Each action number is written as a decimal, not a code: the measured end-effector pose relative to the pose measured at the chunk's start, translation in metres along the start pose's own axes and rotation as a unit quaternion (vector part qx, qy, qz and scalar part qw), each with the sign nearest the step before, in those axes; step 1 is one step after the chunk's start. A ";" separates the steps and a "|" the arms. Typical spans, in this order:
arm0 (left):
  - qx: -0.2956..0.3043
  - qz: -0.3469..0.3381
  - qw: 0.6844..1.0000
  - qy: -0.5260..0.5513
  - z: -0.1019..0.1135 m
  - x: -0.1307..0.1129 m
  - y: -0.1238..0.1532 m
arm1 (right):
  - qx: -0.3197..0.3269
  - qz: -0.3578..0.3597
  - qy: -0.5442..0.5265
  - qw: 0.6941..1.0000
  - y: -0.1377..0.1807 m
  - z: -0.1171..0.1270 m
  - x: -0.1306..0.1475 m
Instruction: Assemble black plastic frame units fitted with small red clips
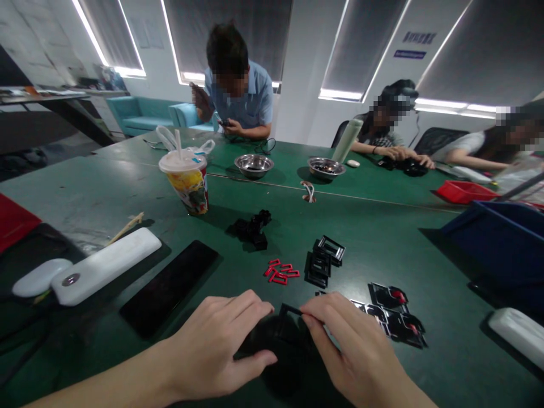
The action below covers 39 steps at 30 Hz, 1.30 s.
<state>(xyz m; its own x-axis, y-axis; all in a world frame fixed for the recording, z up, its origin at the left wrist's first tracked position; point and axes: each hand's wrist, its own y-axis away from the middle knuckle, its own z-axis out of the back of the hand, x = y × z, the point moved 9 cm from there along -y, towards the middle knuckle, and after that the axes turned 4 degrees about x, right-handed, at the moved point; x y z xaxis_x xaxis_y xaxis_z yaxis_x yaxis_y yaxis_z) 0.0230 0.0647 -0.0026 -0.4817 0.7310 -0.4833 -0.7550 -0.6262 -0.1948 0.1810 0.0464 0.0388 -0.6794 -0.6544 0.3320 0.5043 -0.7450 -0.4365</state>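
Observation:
Both of my hands meet at the table's near edge over a small black plastic part (pixel 284 328). My left hand (pixel 216 345) curls around its left side, thumb underneath. My right hand (pixel 348 345) pinches the part's upper edge with thumb and forefinger. Just beyond lie a few small red clips (pixel 281 272), a stack of black square frames (pixel 323 259), and flat black pieces with red inserts (pixel 395 317) to the right. A heap of black parts (pixel 251 229) sits further back.
A lidded drink cup with a straw (pixel 188 182), a black phone (pixel 170 286) and a white power bank (pixel 104 265) lie to the left. Two steel bowls (pixel 254 165) stand across the green table (pixel 382 226), a blue bin (pixel 501 238) at right. Three other people sit opposite.

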 end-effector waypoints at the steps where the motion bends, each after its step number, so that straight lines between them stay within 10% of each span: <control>1: 0.008 0.005 1.000 0.002 -0.001 0.001 -0.001 | 0.008 0.000 -0.008 1.000 0.001 -0.005 0.001; 39: 0.095 0.103 0.990 0.029 -0.009 0.014 0.001 | 0.131 -0.033 -0.016 0.991 0.016 -0.044 -0.004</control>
<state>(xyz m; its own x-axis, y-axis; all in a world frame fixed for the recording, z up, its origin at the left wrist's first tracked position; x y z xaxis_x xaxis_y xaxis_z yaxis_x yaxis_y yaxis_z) 0.0198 0.0720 -0.0176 -0.6118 0.5735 -0.5447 -0.7160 -0.6942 0.0733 0.1682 0.0424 -0.0062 -0.7002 -0.6040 0.3806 0.5833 -0.7914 -0.1828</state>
